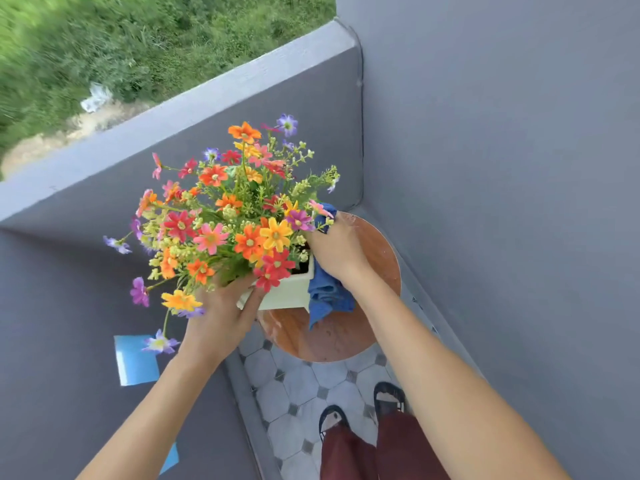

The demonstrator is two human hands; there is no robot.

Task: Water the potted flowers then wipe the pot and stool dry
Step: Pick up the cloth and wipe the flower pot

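Note:
A pale green square pot (289, 292) full of bright mixed flowers (239, 216) stands on a round brown wooden stool (346, 334). My left hand (221, 317) grips the pot's near left corner under the blooms. My right hand (337, 251) presses a blue cloth (327, 296) against the pot's right side. The cloth hangs down onto the stool top, and one end sticks up behind my hand. The stool's surface shows wet streaks.
The stool sits in a narrow corner between grey walls (502, 168) and a low grey parapet (173, 123). Grey tiled floor (298, 393) and my sandalled feet (389, 398) are below. Light blue patches (135, 360) mark the left wall. Grass lies beyond the parapet.

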